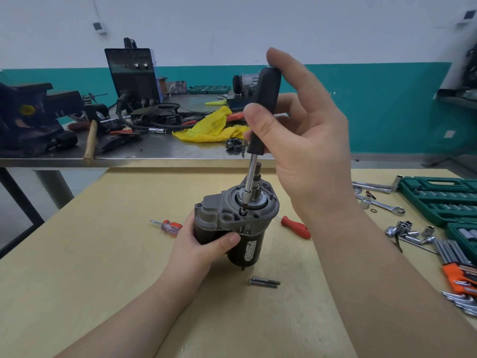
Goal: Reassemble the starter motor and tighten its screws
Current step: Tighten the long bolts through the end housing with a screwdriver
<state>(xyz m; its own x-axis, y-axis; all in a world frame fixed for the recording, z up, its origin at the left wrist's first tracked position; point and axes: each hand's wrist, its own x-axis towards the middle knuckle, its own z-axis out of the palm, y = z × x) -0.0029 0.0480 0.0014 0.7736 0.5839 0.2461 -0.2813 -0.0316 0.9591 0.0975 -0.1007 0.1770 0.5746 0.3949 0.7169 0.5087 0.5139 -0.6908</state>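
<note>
Left hand (204,244) grips motor (232,223) upright on table (103,254), right hand (296,130) pinches driver (260,117) handle, bit in nose screw (244,210); keep shaft vertical, press down, hold motor steady

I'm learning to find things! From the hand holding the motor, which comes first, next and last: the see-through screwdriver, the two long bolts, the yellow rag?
From the left hand, which grips the starter motor:
1. See-through screwdriver, just left of the hand.
2. Two long bolts, on the table to its right, nearer the camera.
3. Yellow rag, far back on the metal bench.
</note>
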